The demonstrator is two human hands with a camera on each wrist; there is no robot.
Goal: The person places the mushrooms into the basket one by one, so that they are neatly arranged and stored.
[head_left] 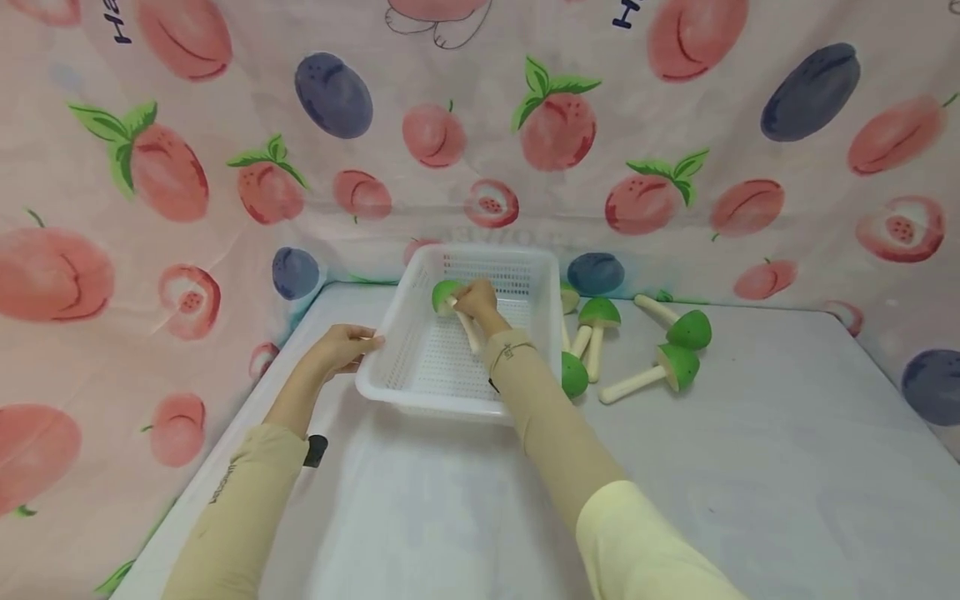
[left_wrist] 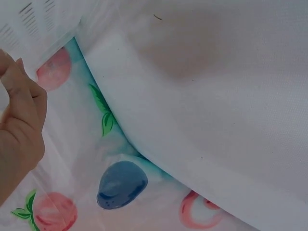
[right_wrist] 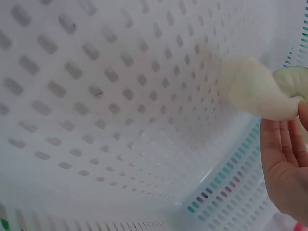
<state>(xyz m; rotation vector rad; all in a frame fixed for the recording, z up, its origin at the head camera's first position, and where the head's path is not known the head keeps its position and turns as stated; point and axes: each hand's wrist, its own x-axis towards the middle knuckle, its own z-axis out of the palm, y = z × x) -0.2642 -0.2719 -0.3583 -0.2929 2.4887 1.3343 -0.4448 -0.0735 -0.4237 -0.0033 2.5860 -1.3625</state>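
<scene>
A white perforated plastic basket (head_left: 442, 405) stands on the table, tilted slightly toward me. My left hand (head_left: 336, 348) grips its left rim, thumb over the edge; in the left wrist view the same hand (left_wrist: 21, 106) is seen beside the basket wall. Inside the basket, my right hand (head_left: 478, 300) holds a toy mushroom (head_left: 444, 297) with a green cap and pale stem. The right wrist view shows its thick pale stem end (right_wrist: 248, 89) pointing away from the fingers, over the holed floor. Part of the cap is hidden behind the right hand.
Right of the basket lie several more green-capped toy mushrooms (head_left: 600, 313), some close against its wall. Two others, an upper mushroom (head_left: 688, 329) and a lower mushroom (head_left: 677, 367), lie farther right. A fruit-printed cloth (head_left: 480, 108) hangs behind the white table (head_left: 787, 467).
</scene>
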